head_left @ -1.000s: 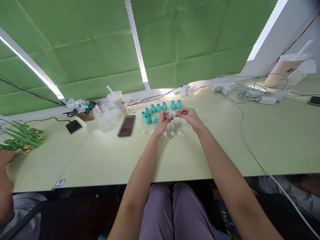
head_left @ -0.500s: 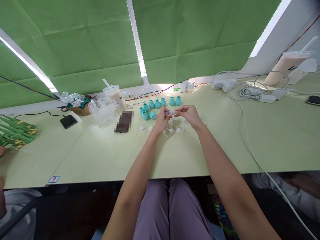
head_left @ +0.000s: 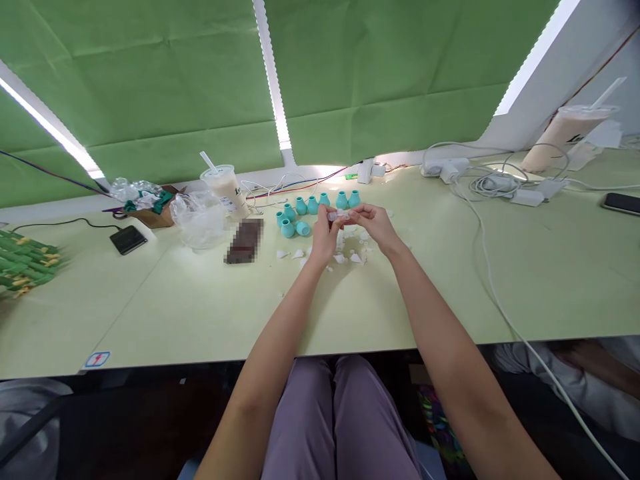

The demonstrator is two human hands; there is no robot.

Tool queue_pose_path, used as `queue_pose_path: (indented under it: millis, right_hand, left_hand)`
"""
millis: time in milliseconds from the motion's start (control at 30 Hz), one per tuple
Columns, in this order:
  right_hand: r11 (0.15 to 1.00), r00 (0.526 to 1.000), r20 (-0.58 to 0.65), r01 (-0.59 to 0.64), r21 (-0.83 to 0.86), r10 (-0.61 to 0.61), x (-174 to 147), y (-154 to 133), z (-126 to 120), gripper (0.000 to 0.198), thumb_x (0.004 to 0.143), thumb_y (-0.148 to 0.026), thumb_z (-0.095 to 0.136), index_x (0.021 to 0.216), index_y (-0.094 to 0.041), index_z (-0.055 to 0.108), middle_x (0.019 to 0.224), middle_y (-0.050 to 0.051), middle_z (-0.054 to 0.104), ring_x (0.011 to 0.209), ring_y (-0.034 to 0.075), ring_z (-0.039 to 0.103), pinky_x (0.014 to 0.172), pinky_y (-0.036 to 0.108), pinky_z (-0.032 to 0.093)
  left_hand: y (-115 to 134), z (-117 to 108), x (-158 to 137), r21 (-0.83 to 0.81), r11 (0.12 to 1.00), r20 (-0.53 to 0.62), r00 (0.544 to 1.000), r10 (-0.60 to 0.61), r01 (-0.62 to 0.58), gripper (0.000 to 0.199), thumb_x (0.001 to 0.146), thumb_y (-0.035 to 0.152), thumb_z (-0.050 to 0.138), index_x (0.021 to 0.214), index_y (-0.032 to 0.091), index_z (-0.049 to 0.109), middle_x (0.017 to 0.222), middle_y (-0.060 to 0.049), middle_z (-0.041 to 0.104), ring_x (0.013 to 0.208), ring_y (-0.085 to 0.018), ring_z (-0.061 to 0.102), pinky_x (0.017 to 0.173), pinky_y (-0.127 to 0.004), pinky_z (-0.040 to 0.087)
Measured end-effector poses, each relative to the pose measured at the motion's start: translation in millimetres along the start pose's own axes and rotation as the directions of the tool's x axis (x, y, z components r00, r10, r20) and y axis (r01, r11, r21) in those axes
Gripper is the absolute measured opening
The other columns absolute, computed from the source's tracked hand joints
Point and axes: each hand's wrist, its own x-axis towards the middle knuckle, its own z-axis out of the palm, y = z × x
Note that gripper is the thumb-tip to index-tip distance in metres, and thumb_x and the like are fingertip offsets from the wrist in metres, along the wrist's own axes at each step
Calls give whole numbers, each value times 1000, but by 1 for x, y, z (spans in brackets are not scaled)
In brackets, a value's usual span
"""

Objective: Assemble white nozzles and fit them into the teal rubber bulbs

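Clock positions are taken from the translucent piece [head_left: 339,216], with 12 o'clock at the far edge of the desk [head_left: 210,313].

Grip: the fingers of my left hand [head_left: 324,233] and right hand [head_left: 376,227] pinch opposite ends of the piece, raised above the desk. Over the last second, this two-ended hold has persisted.

Change: a pale fleck [head_left: 281,294] now shows between 7 and 8 o'clock, where I saw none half a second ago. It is too small to identify — possibly a trimming from my piece.

Surroundings: white scraps [head_left: 355,258] lie from 5 to 8 o'clock; turquoise vases [head_left: 313,205] extend from 9 to 1 o'clock, one lying tilted.

Status: neither end is released, so I judge that handling of this piece is unfinished — its exact shape is hidden by my fingers.
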Motion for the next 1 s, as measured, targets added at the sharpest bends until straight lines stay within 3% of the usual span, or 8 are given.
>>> queue_pose_path:
  millis: [100,233,433,567,667,833,933,1000]
  right_hand:
    - [1000,1000,9,-4,23,4,-2,-5,-1,40,56,-53,75,79,-21,68,77,2,70,77,19,65,86,37,49]
    - [993,993,112,-49,107,37,-4,-2,-5,35,62,-49,73,85,-23,69,87,1,68,88,16,61,91,33,45]
    - [952,948,317,-118,284,23,-6,2,-4,24,72,-45,67,89,-28,67,90,-2,65,88,14,59,89,33,44]
    - [945,933,361,-129,301,13,-8,0,-3,22,75,-44,64,91,-28,66,90,-2,64,88,14,59,88,32,44]
    - [947,929,369,-134,292,18,-7,2,-6,23,75,-43,64,91,-27,66,89,-1,64,87,14,59,89,32,44]
    - [954,956,275,-175,245,105,0,16,-13,25,70,-43,69,86,-23,67,86,0,64,81,12,59,89,31,45]
    - [945,981,139,-173,277,139,7,25,-16,25,66,-38,73,85,-25,65,82,-2,63,78,11,59,93,31,45]
    - [941,993,11,-111,321,114,11,28,-19,26,62,-33,74,86,-26,63,80,-3,62,78,11,59,94,32,44]
  left_hand:
    - [6,3,-1,0,997,-30,997,74,-74,23,79,36,61,90,21,48,68,2,54,58,-11,48,59,-25,35]
    - [12,4,-8,178,959,-83,968,236,-219,24,76,39,64,87,20,55,68,1,55,57,-10,45,57,-24,34]
    - [6,1,-10,486,726,-17,826,564,-486,16,86,33,52,83,18,57,66,0,56,57,-9,46,56,-22,37]
    - [4,0,-10,566,620,56,776,628,-543,21,91,32,42,84,17,56,66,-1,55,59,-10,48,56,-21,38]
    - [3,-2,-11,599,603,97,796,598,-527,24,92,33,40,87,17,56,68,-2,56,63,-11,51,59,-23,40]
    - [3,-12,-8,729,547,146,874,464,-412,33,85,44,51,105,18,54,84,-6,61,82,-18,56,74,-29,40]
    - [4,-28,-3,821,539,-40,923,382,-187,45,82,49,52,114,18,50,106,-10,60,99,-24,52,83,-34,37]
    - [5,-40,2,832,555,-208,923,323,-7,42,83,49,49,113,19,49,112,-11,57,103,-25,50,86,-35,37]
